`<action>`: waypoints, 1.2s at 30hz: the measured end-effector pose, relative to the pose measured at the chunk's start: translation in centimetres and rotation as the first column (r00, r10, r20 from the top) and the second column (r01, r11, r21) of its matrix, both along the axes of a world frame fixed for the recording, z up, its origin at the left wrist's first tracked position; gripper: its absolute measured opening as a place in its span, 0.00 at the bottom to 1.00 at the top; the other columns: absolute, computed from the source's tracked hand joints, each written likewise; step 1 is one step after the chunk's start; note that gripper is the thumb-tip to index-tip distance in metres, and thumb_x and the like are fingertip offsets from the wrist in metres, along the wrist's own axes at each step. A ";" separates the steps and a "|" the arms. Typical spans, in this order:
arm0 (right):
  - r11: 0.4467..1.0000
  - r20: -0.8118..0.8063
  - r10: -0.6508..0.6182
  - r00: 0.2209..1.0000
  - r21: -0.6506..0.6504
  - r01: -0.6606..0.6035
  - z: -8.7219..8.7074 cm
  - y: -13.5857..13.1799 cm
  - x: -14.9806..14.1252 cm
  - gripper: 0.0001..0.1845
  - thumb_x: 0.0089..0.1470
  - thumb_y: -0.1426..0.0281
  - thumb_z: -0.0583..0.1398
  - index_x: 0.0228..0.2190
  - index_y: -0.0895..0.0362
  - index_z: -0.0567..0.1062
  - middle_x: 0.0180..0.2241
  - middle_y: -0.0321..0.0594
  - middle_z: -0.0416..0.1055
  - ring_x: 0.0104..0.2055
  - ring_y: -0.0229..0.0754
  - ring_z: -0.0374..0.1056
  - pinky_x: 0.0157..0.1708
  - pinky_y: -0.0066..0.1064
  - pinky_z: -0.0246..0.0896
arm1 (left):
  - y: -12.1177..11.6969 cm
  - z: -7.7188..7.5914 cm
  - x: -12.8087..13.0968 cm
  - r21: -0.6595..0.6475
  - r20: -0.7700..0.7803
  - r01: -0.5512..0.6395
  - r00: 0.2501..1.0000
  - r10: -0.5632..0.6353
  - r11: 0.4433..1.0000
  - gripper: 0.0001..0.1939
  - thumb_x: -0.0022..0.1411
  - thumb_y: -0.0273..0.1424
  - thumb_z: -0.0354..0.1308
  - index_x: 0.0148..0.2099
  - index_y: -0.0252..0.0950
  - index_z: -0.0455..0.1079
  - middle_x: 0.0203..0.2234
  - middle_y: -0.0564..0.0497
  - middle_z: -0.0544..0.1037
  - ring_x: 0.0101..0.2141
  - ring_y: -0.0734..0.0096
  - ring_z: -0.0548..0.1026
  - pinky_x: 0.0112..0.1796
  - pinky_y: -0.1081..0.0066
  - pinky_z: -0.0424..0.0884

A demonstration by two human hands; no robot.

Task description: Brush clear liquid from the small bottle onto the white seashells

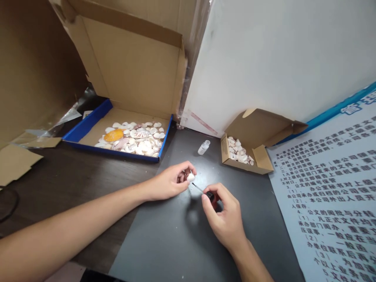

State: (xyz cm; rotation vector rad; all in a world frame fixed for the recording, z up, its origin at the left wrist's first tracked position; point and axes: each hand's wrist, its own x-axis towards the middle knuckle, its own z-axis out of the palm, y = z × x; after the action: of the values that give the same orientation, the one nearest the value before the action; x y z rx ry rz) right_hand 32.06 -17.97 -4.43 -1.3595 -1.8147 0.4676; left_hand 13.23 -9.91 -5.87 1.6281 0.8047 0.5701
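My left hand point(172, 181) pinches a small white shell point(190, 177) just above the dark grey mat point(182, 235). My right hand point(223, 213) grips a black cap point(209, 194) with a thin brush point(197, 188) on it. The brush tip touches the shell. A small clear bottle point(203, 147) without its cap stands on the mat behind my hands.
A blue-edged cardboard tray point(88, 124) holding several shells and one orange shell point(114, 135) lies at the back left, its lid upright. A small cardboard box point(260, 156) of white shells sits at the back right. A printed sheet point(331, 196) covers the right side.
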 end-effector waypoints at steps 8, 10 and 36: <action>0.998 0.024 0.059 0.998 -0.016 -0.058 0.1 0.1 0.4 0.03 0.57 0.75 0.58 0.33 0.55 0.71 0.26 0.31 0.65 0.25 0.33 0.61 0.27 0.24 0.58 | 0.0 0.0 -0.4 0.028 -0.058 0.012 0.998 -0.010 1.000 0.07 0.62 0.28 0.52 0.43 0.34 0.67 0.28 0.56 0.67 0.27 0.77 0.62 0.30 0.76 0.60; 0.998 0.025 0.054 0.998 -0.022 -0.054 0.1 0.0 0.4 0.04 0.57 0.75 0.58 0.32 0.55 0.70 0.26 0.31 0.65 0.25 0.33 0.61 0.26 0.24 0.58 | 0.0 0.1 -0.3 0.046 -0.068 0.010 0.998 -0.007 0.999 0.06 0.63 0.28 0.52 0.42 0.34 0.67 0.27 0.55 0.67 0.27 0.77 0.62 0.30 0.76 0.61; 0.999 0.035 0.007 0.999 -0.032 -0.006 0.3 -0.2 0.2 0.03 0.56 0.75 0.59 0.31 0.55 0.70 0.25 0.32 0.66 0.23 0.33 0.61 0.25 0.25 0.58 | -0.4 0.1 -0.4 0.058 -0.111 -0.012 0.994 0.018 0.998 0.11 0.65 0.33 0.52 0.47 0.35 0.67 0.30 0.54 0.69 0.29 0.76 0.65 0.32 0.74 0.63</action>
State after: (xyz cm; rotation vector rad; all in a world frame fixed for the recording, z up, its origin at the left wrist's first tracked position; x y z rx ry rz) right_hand 32.25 -18.22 -4.17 -1.3920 -1.8482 0.4812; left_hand 12.84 -10.30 -5.76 1.7200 0.8903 0.5205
